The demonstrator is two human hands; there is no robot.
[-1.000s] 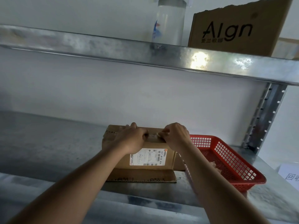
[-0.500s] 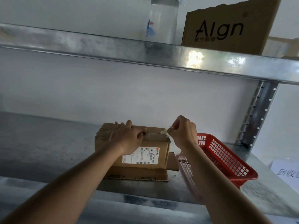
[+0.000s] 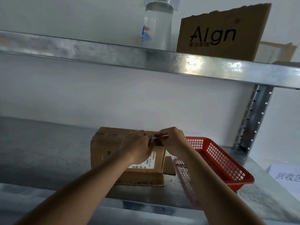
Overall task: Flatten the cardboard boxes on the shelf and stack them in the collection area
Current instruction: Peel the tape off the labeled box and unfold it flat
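**Both hands at the box's top edge**

While the cardboard box point(image 3: 107, 148) stood upright on the lower metal shelf point(image 3: 40, 151), both hands met at its top front edge. Left hand point(image 3: 135, 147) lay curled over the box's front face, fingers gripping the upper edge, partly covering the white shipping label point(image 3: 150, 161). Right hand point(image 3: 172, 140) pinched a strip of clear tape point(image 3: 159, 137) at the same edge, fingers bent. One bottom flap point(image 3: 141, 179) lay flat on the shelf toward the camera. Red plastic basket point(image 3: 219, 161) sat just beside the box, on its right. Paper sign point(image 3: 285, 176) at far right, text cut off. Upper shelf point(image 3: 113, 54) carried a clear bottle point(image 3: 157, 28) and a torn cardboard piece printed "Algn" point(image 3: 219, 34), side by side.
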